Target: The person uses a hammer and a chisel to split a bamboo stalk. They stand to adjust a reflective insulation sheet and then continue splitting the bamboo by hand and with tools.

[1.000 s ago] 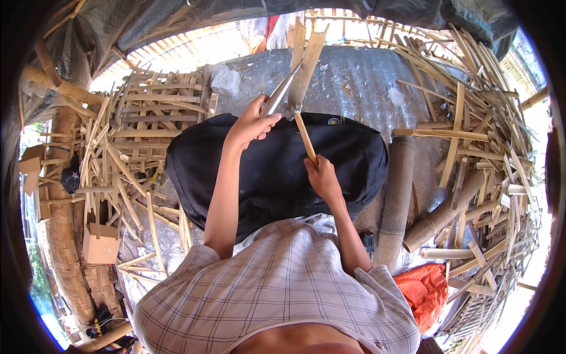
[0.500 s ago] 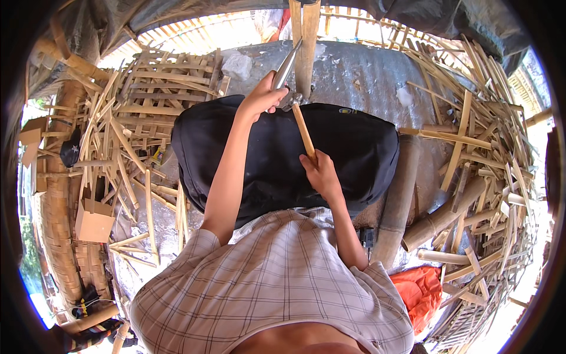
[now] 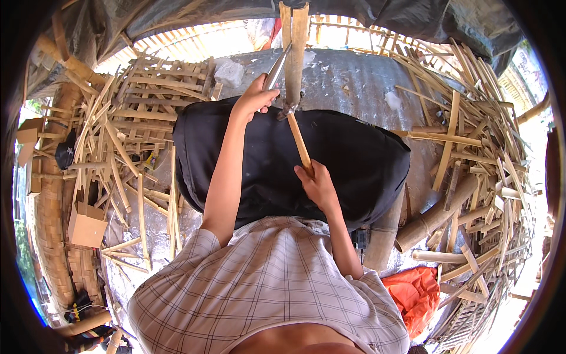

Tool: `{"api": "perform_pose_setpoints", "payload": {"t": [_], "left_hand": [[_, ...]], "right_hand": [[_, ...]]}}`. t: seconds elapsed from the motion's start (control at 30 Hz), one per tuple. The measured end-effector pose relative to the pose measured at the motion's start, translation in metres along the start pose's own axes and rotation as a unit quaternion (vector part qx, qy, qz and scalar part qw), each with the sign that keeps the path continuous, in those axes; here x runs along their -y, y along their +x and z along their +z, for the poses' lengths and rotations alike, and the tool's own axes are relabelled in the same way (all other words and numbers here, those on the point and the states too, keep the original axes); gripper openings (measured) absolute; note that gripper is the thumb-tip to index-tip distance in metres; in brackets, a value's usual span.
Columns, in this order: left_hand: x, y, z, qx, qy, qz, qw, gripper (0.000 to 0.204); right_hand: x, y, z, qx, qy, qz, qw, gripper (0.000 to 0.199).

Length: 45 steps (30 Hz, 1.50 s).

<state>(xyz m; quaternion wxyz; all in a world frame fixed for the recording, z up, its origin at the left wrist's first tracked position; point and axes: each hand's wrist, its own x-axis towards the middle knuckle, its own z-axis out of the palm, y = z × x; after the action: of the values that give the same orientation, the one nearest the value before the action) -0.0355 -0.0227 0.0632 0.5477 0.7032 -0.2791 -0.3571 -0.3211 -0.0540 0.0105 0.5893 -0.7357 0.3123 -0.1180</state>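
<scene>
My left hand (image 3: 253, 101) is closed round a knife, its long silver blade (image 3: 276, 69) slanting up and right to the split bamboo piece (image 3: 295, 68). That bamboo points away from me, with a narrow gap along its far part. My right hand (image 3: 320, 187) is wrapped round the near end of a slim pale wooden stick (image 3: 300, 140). At the stick's far end a small greyish lump (image 3: 287, 111) meets the bamboo's near end. I cannot tell whether this lump is metal. Black cloth (image 3: 265, 159) covers my lap beneath both hands.
Split bamboo strips (image 3: 471, 206) lie heaped on the right, by thick bamboo poles (image 3: 436, 212). A slatted bamboo panel (image 3: 159, 88) and loose strips lie on the left, near a cardboard box (image 3: 87, 224). A pale block (image 3: 229, 72) sits ahead; orange cloth (image 3: 413, 295) lies at lower right.
The whole view has shifted slightly, so most things appear further left and a little lower. The black cloth's right side now reaches further right. Both hands keep their grips.
</scene>
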Motion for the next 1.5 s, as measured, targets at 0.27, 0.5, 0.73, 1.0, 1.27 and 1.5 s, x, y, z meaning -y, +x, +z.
{"api": "perform_pose_setpoints", "payload": {"t": [0.27, 0.5, 0.73, 1.0, 1.27, 1.5], "left_hand": [[0.004, -0.004, -0.005, -0.008, -0.025, -0.003, 1.0, 0.026], [0.008, -0.012, -0.021, 0.002, -0.035, -0.008, 0.999, 0.024], [0.007, -0.004, -0.036, 0.023, -0.003, -0.023, 0.999, 0.024], [0.007, -0.008, -0.033, 0.031, 0.005, -0.008, 0.999, 0.018], [-0.002, -0.001, -0.038, 0.108, -0.102, -0.027, 0.989, 0.03], [0.009, 0.001, -0.01, 0.144, -0.339, -0.085, 0.926, 0.022]], "right_hand": [[-0.012, 0.002, 0.001, 0.014, 0.037, 0.009, 0.999, 0.038], [-0.01, 0.004, 0.006, 0.025, 0.048, -0.005, 0.999, 0.04], [0.004, 0.014, 0.001, -0.001, 0.037, -0.023, 0.999, 0.04], [0.038, 0.026, -0.023, -0.022, 0.081, 0.011, 0.996, 0.045], [0.092, 0.085, -0.056, -0.105, -0.069, -0.17, 0.977, 0.044], [0.172, 0.105, -0.069, -0.18, -0.123, -0.259, 0.941, 0.03]]}}
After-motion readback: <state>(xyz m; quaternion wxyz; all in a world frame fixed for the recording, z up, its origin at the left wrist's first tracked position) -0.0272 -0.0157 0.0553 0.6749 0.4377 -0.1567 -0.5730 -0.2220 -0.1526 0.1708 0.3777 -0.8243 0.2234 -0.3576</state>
